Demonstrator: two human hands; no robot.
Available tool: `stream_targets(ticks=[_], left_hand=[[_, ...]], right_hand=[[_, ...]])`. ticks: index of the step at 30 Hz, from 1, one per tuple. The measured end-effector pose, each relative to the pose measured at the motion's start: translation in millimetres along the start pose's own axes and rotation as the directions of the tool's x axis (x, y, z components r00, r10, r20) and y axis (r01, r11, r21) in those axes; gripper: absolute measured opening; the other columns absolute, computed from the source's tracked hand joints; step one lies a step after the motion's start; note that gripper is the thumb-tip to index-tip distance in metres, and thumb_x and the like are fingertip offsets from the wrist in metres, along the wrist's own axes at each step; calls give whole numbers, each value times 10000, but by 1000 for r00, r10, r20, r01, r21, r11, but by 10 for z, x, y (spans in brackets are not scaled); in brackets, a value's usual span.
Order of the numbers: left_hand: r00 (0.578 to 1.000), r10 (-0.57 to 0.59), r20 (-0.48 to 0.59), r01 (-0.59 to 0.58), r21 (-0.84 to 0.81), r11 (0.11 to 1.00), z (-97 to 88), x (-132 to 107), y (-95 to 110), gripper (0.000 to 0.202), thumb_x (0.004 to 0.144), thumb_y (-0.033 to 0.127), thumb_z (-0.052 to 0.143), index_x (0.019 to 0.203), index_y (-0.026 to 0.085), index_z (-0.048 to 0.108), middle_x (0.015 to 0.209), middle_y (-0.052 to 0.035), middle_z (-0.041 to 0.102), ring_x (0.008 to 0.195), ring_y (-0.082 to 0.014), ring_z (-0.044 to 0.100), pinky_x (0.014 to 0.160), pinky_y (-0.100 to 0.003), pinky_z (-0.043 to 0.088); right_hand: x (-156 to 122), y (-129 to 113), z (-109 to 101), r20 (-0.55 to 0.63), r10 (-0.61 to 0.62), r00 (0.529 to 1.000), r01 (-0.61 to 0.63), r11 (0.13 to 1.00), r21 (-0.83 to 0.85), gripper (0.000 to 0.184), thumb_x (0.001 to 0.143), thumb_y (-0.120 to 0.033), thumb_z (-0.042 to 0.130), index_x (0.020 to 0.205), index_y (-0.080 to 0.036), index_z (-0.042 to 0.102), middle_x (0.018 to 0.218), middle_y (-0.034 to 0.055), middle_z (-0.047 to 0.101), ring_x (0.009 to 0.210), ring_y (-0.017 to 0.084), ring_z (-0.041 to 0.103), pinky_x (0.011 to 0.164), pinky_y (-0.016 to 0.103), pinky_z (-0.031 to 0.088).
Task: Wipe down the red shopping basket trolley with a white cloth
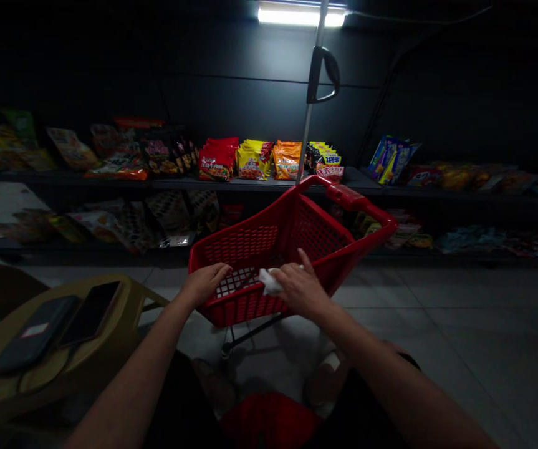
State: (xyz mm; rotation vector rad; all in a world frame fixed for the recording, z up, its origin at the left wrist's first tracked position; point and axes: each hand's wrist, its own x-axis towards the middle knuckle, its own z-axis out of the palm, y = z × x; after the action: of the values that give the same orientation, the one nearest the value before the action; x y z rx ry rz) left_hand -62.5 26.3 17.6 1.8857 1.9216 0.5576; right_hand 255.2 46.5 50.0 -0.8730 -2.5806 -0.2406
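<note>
A red plastic shopping cart (pixel 245 243) stands in front of me, its handle pointing up and to the right. My left hand (pixel 206 284) rests at the near left corner of the basket, fingers stretched over the rim. In my right hand (pixel 299 287) is a crumpled white cloth or tissue (pixel 270 282), held at the near rim of the basket. The thumb of that hand sticks up. Through the mesh floor of the basket, pale tiles show.
Dark shelves (pixel 175 183) with several snack bags (pixel 254 159) run behind the cart. A tan stool (pixel 123 305) at left bears a phone (pixel 91 310) and a dark flat device (pixel 35 333). A metal pole (pixel 307 125) with a black grip (pixel 316 75) rises behind the cart.
</note>
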Motion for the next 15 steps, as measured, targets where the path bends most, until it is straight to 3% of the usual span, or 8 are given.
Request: stream_targets(ticks=[4,6,7,9,12,15], left_hand=[[1000,-23,-19,23,-9,1000,16,-30,41,517,954,583,309,1107,291,707,1154,-13,744,1059,-216,669,890,-275,472],[999,-22,-23,21,-15,1000,41,-30,92,522,963,573,286,1110,294,702,1157,-5,742,1063,-208,667,892,-271,466],[1000,-24,-19,24,-4,1000,56,-25,119,522,967,568,278,1113,298,699,1155,-2,742,1061,-208,668,886,-272,465],[999,-37,-5,37,36,999,83,-7,170,512,971,561,274,1128,308,691,1155,-7,742,1056,-215,671,865,-280,463],[998,-57,35,54,102,993,111,20,210,481,967,555,299,1114,324,694,1137,-15,749,1035,-225,678,830,-281,459],[996,-60,67,50,142,989,108,13,203,462,960,559,321,1081,328,703,1107,-17,757,1004,-230,687,806,-282,456]], right_hand=[[-354,930,-464,-104,159,982,-173,975,-140,359,874,-211,582,1231,-243,594,1174,64,673,1157,258,566,1195,607,-50],[-397,1097,-573,-148,216,965,-241,954,-178,344,869,-207,570,1210,-236,609,1182,74,671,1187,279,547,1189,625,-44],[-379,1068,-572,-159,234,959,-261,947,-185,314,863,-206,571,1172,-229,624,1146,77,678,1175,284,547,1192,626,-30],[-271,803,-454,-141,231,963,-254,951,-178,215,853,-204,576,1056,-220,644,1030,73,682,1116,277,556,1208,605,10],[5,83,-85,-40,135,990,-139,984,-114,88,850,-189,566,907,-224,623,879,48,643,979,244,561,1238,539,61],[273,-601,269,18,63,998,-62,997,-39,77,881,-188,531,905,-200,603,846,52,606,913,238,542,1246,497,95]])
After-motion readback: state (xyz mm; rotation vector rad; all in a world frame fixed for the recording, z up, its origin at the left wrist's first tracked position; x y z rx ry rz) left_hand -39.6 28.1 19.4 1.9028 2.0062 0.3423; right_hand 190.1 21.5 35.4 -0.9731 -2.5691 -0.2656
